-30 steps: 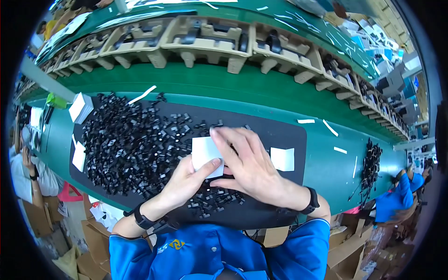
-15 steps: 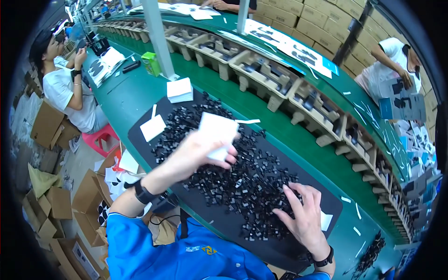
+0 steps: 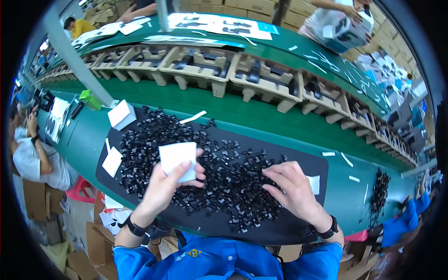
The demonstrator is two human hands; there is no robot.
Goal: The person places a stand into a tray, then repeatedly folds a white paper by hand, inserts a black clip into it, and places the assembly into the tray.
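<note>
My left hand (image 3: 164,184) grips a white square stack of paper cards (image 3: 177,156), thumb on top and fingers beneath, above a wide heap of small black plastic clips or connectors (image 3: 224,182). The heap lies on a dark mat (image 3: 303,161). Over the heap's right end, my right hand (image 3: 295,191) is open, its thumb and fingers curved and apart; nothing shows between them. A white paper piece (image 3: 313,185) lies partly behind that hand. Further left on the mat are another stack of white cards (image 3: 122,115) and a loose white card (image 3: 112,161).
Beyond the green bench runs a row of brown moulded trays (image 3: 198,65) holding black parts. A grey post (image 3: 77,60) rises at the left behind a green box (image 3: 89,99). Dark cables (image 3: 380,191) lie at right. Co-workers sit left and stand across.
The whole view has swung to the right. My left hand, still holding the white cards, has drawn back nearer to me. My right hand stays over the heap's right end, fingers slightly closer together.
</note>
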